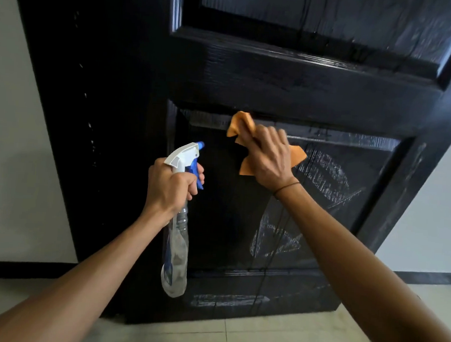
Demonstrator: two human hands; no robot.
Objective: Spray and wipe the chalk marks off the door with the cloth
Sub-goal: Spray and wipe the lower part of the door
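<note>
Left hand (170, 187): grips spray bottle (176, 246), finger on trigger, near door (276, 76).
Right hand (268, 157): presses bunched cloth (241, 124) at lower panel's top edge.
Done: panel's left part looks clean.
Left: chalk marks (321, 173) right, more on bottom rail.
Around: tile floor (276, 335); nothing blocks.

Door (276, 76) glossy black, wood-grain texture, white hatched chalk marks (321, 173) on lower panel. Cloth (241, 124) orange; spray bottle (177, 252) clear with white head, blue nozzle tip and trigger. Wall (13, 159) pale grey-white, floor (276, 335) beige tile, skirting (18, 269) black
</note>
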